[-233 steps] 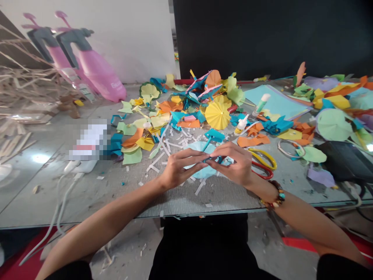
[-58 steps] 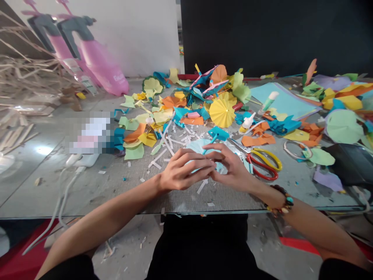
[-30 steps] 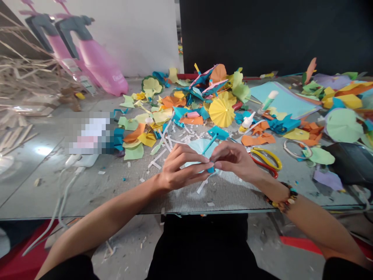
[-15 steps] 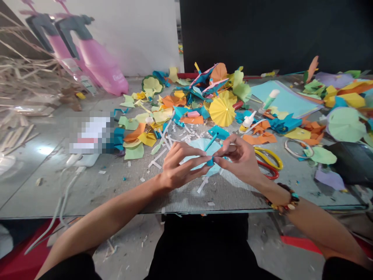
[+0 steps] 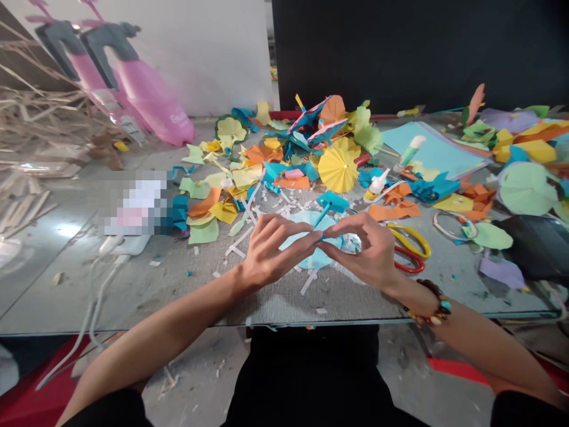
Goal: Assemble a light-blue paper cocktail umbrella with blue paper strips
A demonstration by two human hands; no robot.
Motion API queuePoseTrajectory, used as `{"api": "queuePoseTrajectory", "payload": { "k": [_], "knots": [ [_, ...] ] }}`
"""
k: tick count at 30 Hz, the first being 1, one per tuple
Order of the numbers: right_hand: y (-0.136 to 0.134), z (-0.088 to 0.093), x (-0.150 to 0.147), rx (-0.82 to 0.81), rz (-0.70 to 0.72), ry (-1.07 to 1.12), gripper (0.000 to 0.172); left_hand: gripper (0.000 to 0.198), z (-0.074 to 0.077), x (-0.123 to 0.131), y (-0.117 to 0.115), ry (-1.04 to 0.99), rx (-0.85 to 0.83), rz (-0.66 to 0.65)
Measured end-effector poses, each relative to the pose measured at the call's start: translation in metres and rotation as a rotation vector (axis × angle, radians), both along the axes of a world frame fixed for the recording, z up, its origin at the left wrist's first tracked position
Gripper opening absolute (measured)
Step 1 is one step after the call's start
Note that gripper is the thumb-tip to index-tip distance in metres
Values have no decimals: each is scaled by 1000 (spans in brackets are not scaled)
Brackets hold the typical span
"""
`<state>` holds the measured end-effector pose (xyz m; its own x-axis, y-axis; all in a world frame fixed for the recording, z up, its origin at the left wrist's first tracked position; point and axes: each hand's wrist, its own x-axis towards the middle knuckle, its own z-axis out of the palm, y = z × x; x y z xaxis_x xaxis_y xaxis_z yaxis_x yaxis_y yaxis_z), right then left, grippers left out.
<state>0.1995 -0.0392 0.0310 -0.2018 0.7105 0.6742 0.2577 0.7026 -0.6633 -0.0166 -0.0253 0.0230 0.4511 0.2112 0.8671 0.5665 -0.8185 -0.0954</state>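
My left hand (image 5: pixel 271 249) and my right hand (image 5: pixel 367 246) meet fingertip to fingertip over the table. Pinched between them is a small piece of blue paper (image 5: pixel 319 238), mostly hidden by the fingers. Just behind the fingertips a thin blue paper roll (image 5: pixel 322 216) slants up toward a flat blue paper scrap (image 5: pixel 336 202); whether the roll joins the pinched piece I cannot tell. Under the hands lies a light blue pleated paper disc (image 5: pixel 311 259). Right of my right hand are scissors with a yellow and a red handle loop (image 5: pixel 411 261).
Coloured paper scraps (image 5: pixel 255 153) and a yellow pleated disc (image 5: pixel 338 169) cover the back. A small glue bottle (image 5: pixel 377 185) and a glue stick (image 5: pixel 412 149) stand behind my right hand. Left are a phone (image 5: pixel 137 207) with cables (image 5: pixel 94 308) and pink spray bottles (image 5: pixel 151 98).
My fingertips have closed tighter over the small blue paper piece, which shows less now. My right hand's fingers have drawn into a rounder pinch. The things on the table stay put.
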Motion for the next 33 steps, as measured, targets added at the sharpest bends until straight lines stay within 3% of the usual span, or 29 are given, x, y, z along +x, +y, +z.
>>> {"api": "queuePoseTrajectory", "payload": {
  "k": [7,17,26,33],
  "knots": [
    [-1,-2,0,144,-11,-1,36,38,0,1,4,-75,-22,-88],
    [5,-3,4,203,44,-32,37,38,-1,-1,5,-73,-56,-165],
    [6,-4,3,367,-8,-160,46,28,0,-1,4,-1,-25,-99],
    [6,2,1,262,58,-166,31,25,-1,-1,7,52,34,-61]
  ]
}}
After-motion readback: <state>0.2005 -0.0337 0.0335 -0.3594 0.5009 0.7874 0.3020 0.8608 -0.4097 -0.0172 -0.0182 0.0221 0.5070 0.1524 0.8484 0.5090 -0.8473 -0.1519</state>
